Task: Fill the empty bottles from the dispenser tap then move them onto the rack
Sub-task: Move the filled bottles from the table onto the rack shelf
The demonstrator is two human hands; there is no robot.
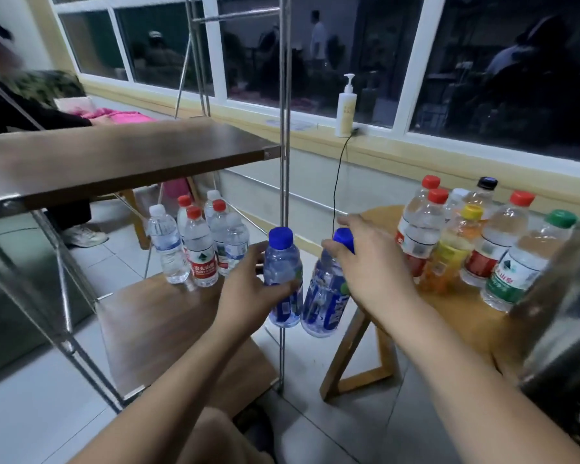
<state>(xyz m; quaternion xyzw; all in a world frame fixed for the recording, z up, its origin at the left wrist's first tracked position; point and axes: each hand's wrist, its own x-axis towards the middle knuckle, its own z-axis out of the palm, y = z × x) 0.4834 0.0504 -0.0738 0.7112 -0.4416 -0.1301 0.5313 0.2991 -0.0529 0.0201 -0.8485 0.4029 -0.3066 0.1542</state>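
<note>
At the centre of the frame the left hand point(248, 293) grips an upright blue-capped bottle point(282, 272), with fingers and thumb curled round its body. Just to its right the right hand point(372, 262) holds a second blue-capped bottle point(325, 299) at the neck, just below the cap. This bottle hangs tilted, its base swung toward the first one. The two bottles are just beside each other, and I cannot tell whether they touch. Both are held in the air by a metal post of the rack point(284, 128), between the rack's lower shelf point(141, 329) at centre left and the wooden bench point(466, 309) at right. At the far edge of the lower shelf stands a cluster of water bottles point(198, 252) with red and white caps. The upper shelf point(114, 155) spans the left of the frame. On the bench stand mixed bottles point(449, 252) with red, yellow, green and black caps. A pump bottle point(345, 108) stands on the windowsill point(416, 152) at upper centre, with a black cable point(337, 182) hanging below it.
</note>
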